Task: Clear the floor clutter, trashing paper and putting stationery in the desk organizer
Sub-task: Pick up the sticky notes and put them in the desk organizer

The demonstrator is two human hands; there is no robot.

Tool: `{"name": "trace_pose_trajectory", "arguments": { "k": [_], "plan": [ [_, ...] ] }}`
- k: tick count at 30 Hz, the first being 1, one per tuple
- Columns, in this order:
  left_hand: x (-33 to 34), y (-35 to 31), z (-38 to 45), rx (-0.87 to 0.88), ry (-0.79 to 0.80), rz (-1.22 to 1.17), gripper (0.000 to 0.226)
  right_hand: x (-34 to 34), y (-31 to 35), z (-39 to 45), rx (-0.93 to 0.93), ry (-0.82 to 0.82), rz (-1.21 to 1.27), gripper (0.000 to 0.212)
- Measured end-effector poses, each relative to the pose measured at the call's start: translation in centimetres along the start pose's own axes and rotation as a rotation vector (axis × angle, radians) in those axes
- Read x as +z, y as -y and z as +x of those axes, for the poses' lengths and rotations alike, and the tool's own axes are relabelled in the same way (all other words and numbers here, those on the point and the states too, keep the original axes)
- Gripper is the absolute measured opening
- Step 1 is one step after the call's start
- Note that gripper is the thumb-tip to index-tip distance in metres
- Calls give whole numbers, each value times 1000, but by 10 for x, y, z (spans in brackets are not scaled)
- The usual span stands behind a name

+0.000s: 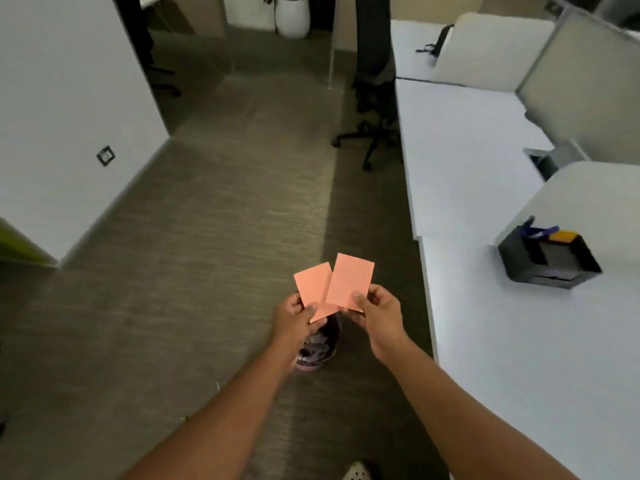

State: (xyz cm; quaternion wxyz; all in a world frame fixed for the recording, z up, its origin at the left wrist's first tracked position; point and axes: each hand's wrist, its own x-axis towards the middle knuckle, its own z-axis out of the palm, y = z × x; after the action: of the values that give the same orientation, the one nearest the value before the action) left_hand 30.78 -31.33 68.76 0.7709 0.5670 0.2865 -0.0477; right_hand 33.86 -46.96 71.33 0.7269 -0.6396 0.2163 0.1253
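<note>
Two orange paper pieces are held up in front of me, overlapping slightly. My left hand [294,315] pinches the left orange piece [313,287] at its lower edge. My right hand [375,311] pinches the right orange piece [351,280] at its lower corner. Directly below my hands on the carpet stands a small dark trash bin [318,348] with a pink base, holding several scraps. A black desk organizer [549,258] sits on the white desk [519,358] to my right, with purple and orange items in it.
A black office chair [374,109] stands by the desk further ahead. A white wall [62,116] with a socket runs along the left. A white planter [292,17] is at the far end of the grey carpet. My shoe [358,472] shows at the bottom.
</note>
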Motion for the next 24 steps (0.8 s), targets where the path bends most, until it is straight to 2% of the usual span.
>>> {"name": "trace_pose_trajectory", "arguments": {
  "k": [9, 13, 16, 21, 24],
  "plan": [
    [170, -33, -12, 110, 265, 197, 19, -140, 70, 14, -250, -160, -42, 15],
    [230, -25, -16, 136, 363, 304, 23, -196, 80, 16, -304, -247, -97, 9],
    [268, -13, -13, 141, 407, 347, 29, -234, 80, 25, -304, -319, -142, 13],
    [318, 5, 8, 163, 487, 434, 26, -297, 97, 55, -354, -491, -376, 43],
    [348, 11, 31, 138, 584, 498, 23, -332, 127, 76, -416, -524, -597, 35]
  ]
}}
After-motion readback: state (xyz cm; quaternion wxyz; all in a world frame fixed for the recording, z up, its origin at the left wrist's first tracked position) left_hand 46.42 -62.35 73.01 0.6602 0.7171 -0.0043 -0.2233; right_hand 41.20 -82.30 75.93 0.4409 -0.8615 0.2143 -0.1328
